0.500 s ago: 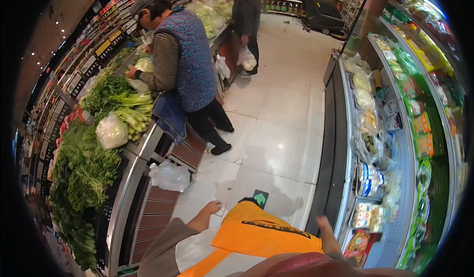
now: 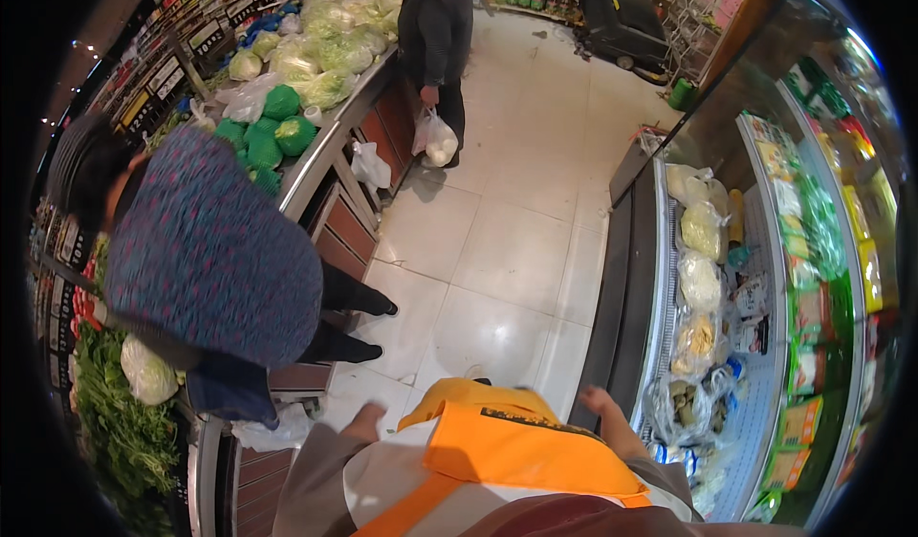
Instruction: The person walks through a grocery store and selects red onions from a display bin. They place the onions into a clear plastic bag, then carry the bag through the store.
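My left hand [image 2: 366,419] hangs low beside the orange vest or apron [image 2: 535,451] I wear, above the pale floor tiles. Its fingers are foreshortened, and nothing shows in it. On the other side, my right hand [image 2: 597,403] is held low next to the dark base of the chilled display case [image 2: 612,317]. Blur and angle hide how its fingers lie; no object is visible in it. Closest to that hand in the case are clear bags of food [image 2: 685,409] and white-and-blue packs [image 2: 672,457].
At left a person in a patterned vest [image 2: 215,250] leans over the vegetable counter [image 2: 325,159] with cabbages [image 2: 325,49] and green-netted produce [image 2: 266,133]. Farther ahead stands another person [image 2: 435,35] holding a plastic bag [image 2: 437,140]. A black floor machine [image 2: 623,25] is at the aisle's far end.
I have moved forward along the aisle, so the patterned-vest person now appears nearer and farther left. Both my hands have shifted a little left in view. The green-netted produce has come into sight.
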The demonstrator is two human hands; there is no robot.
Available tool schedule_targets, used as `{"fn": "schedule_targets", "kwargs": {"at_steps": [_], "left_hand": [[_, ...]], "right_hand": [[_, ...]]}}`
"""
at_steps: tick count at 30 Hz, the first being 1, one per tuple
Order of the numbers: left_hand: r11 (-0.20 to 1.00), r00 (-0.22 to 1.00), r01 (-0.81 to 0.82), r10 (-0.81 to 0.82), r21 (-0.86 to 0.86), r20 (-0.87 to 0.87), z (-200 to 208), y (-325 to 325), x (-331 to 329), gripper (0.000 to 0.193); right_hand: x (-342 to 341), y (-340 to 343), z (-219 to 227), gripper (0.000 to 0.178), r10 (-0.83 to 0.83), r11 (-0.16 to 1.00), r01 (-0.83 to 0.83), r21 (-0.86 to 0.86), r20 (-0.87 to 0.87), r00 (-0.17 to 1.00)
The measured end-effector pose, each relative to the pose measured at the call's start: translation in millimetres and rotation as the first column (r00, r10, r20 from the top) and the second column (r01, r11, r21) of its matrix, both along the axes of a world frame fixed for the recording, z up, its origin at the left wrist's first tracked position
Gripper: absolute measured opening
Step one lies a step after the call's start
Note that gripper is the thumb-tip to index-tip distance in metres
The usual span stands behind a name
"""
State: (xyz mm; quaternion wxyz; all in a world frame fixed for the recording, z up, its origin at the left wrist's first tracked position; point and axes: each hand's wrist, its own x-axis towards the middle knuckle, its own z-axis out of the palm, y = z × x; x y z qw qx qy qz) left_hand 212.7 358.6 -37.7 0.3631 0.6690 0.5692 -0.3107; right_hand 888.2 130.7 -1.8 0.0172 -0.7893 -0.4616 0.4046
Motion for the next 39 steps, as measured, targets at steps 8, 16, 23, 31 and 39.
{"fn": "schedule_targets", "kwargs": {"at_steps": [8, 16, 23, 31, 39], "left_hand": [[0.883, 0.607, -0.345, -0.049, 0.319, 0.793, 138.9, 393.2, 407.6, 0.039], [0.953, 0.817, -0.26, 0.129, 0.159, 0.562, 84.4, 489.9, 484.4, 0.04], [0.906, 0.909, 0.371, -0.399, 0.205, 0.117, 29.8, 461.1, 374.9, 0.037], [0.97, 0.979, -0.205, 0.204, -0.127, -0.027, 8.4, 651.9, 472.0, 0.039], [0.807, 0.79, -0.471, 0.207, 0.356, 0.578, 51.8, 1097.9, 756.0, 0.033]], "right_hand": [[135.0, -12.1, -47.5, 0.028, -0.016, 0.958, 0.021, -0.287, 0.022, 1.0], [341.7, 267.7, -53.5, 0.027, 0.048, 0.999, -0.052, 0.016, 0.184, 0.982], [489.0, 757.2, 19.5, 0.04, -0.43, 0.691, 0.623, 0.367, -0.485, 0.762], [539.1, 1005.2, 59.0, 0.045, -0.114, 0.886, 0.214, 0.412, -0.255, 0.96], [651.9, 946.3, -26.5, 0.041, -0.415, 0.904, 0.345, -0.252, -0.327, 0.849]]}}
